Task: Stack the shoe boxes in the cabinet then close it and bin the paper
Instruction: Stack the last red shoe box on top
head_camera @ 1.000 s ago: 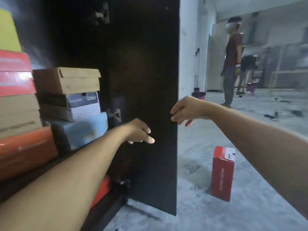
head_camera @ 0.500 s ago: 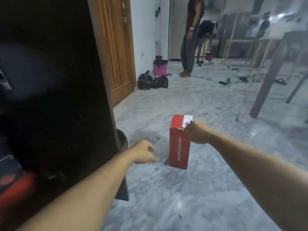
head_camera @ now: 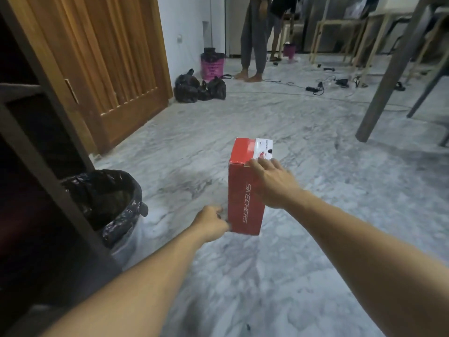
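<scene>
Two hands on one red Skechers shoe box, standing on end on the floor

Far left: dark wooden cabinet (head_camera: 36, 147), frame and shelf edges visible, interior too dark to read. Behind it a brown wooden door (head_camera: 109, 64) with vertical grooves. Just right of the cabinet's lower frame sits a bin (head_camera: 107, 203) lined with a black plastic bag, mouth open, on the grey marble floor (head_camera: 243, 276).

Left hand (head_camera: 211, 223) low, at the box's bottom left corner, fingers curled, knuckles touching the box's lower left edge; cannot tell if it actually grips the corner or only rests against it. Forearm runs in from bottom left.

Red Skechers shoe box (head_camera: 245, 190) stands upright on one short end, centre of view, near the bin but apart from it, outside the cabinet. White "SKECHERS" lettering runs vertically down the near face. White label (head_camera: 263, 148) on the top end.

Right hand (head_camera: 273, 181) on the box's upper right, fingers spread and bent over the top edge near the label, palm against the right side, holding the box.

Background: black bags (head_camera: 199, 87) on the floor by the wall, pink basket (head_camera: 212, 65) behind them, a standing person's legs (head_camera: 252, 40), cables (head_camera: 318, 87) on the floor. Right: grey table leg (head_camera: 388, 76) slanting through the frame, light wooden frames (head_camera: 340, 32) behind.
</scene>
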### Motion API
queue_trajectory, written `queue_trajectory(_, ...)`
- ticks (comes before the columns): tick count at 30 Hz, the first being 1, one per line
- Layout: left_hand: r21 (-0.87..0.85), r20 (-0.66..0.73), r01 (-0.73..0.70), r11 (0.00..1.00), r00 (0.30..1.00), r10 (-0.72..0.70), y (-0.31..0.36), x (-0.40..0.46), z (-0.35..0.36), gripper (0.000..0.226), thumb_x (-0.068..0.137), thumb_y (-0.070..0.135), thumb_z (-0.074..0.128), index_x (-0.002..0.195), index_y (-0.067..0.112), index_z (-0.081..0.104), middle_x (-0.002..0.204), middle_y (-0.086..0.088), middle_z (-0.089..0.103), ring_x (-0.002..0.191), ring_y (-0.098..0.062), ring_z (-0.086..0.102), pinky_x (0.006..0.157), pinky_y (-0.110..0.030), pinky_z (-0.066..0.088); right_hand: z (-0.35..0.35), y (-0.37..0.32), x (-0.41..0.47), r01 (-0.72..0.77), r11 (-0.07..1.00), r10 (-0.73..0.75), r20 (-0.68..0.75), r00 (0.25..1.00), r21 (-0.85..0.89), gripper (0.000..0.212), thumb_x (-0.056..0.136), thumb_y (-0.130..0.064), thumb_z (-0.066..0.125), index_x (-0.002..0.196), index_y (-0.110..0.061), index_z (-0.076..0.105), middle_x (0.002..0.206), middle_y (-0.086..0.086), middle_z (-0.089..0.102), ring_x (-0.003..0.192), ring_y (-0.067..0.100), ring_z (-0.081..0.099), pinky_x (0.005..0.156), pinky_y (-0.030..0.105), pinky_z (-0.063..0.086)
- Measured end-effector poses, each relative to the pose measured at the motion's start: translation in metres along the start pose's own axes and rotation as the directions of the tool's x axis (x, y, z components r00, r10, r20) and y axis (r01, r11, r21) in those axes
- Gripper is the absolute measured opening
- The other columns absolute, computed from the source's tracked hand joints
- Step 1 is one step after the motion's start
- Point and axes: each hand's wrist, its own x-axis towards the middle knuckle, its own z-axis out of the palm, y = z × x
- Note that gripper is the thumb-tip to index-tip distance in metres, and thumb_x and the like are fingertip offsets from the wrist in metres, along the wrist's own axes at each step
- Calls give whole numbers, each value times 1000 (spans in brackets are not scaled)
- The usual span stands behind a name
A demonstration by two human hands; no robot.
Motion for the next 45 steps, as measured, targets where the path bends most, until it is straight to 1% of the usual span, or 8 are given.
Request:
queue_trajectory(3, -29, 0, 63, 998, 998, -63, -7, 7, 17, 64, 84, 16, 73, 140, 4, 43, 129, -15, 56, 115, -28, 56, 95, -36, 46, 4, 11, -26, -126, 992, 127, -78, 989, 21, 91, 69, -62, 71, 142, -36, 23, 141, 7, 29, 127, 32, 33, 89, 54, 44)
queue_trajectory(7, -83, -49, 93, 992, 994, -98, -18, 14, 38, 46, 85, 13, 68, 128, 13, 51, 121, -5, 55, 106, -23, 56, 92, -35, 48, 15, 31, -62, -251, 849, 386, -223, 895, 465, 81, 52, -86, 63, 109, -31, 45, 116, 3, 39, 115, 25, 39, 88, 45, 47)
queue_trajectory(14, -271, -14, 162, 949, 985, -172, -19, 29, 67, 67, 91, 24, 59, 149, 12, 27, 145, -7, 40, 99, -21, 49, 80, -32, 47, 37, 83, -95, -380, 498, 753, -170, 636, 780, 38, 71, -39, 61, 98, -16, 46, 104, 4, 49, 103, 30, 51, 86, 39, 42)
queue_trajectory(20, -340, -8, 130, 931, 990, -141, -3, 63, 82, 44, 88, 30, 58, 128, 15, 49, 112, -5, 55, 95, -20, 52, 84, -36, 42, 72, 121, -128, -465, 186, 845, 100, 525, 866, 62, 63, -41, 60, 121, -25, 44, 117, 3, 57, 100, 28, 63, 90, 51, 53)
queue_trajectory(23, -354, -19, 81, 932, 995, -94, 6, 83, 90, 53, 88, 32, 59, 136, 13, 47, 134, -4, 53, 121, -24, 51, 91, -36, 38, 88, 139, -142, -528, 90, 821, 237, 520, 845, 48, 78, -21, 57, 125, -23, 47, 115, 4, 60, 87, 22, 62, 83, 56, 56)
queue_trajectory(29, -331, 59, 0, 944, 998, 21, 15, 105, 113, 51, 97, 19, 52, 146, 21, 38, 140, 8, 44, 132, -19, 40, 92, -31, 29, 114, 164, -162, -659, 67, 723, 418, 549, 750, 75, 89, -26, 65, 153, -23, 25, 149, 9, 42, 117, 28, 53, 87, 52, 54)
queue_trajectory(34, -321, 37, -42, 946, 998, 57, 6, 105, 114, 62, 93, 16, 58, 149, 18, 32, 151, 2, 38, 134, -17, 40, 95, -26, 30, 127, 163, -169, -654, 110, 648, 444, 618, 749, 41, 89, -35, 67, 124, -38, 45, 116, -5, 62, 98, 17, 61, 85, 54, 54)
queue_trajectory(45, -227, -48, -54, 972, 998, 45, -54, 35, 106, 65, 77, 30, 79, 131, 23, 42, 126, 8, 55, 112, -15, 56, 97, -36, 47, 116, 132, -196, -569, 287, 619, 304, 724, 771, 49, 80, -33, 77, 117, -47, 46, 106, -15, 65, 92, 14, 65, 72, 33, 53)
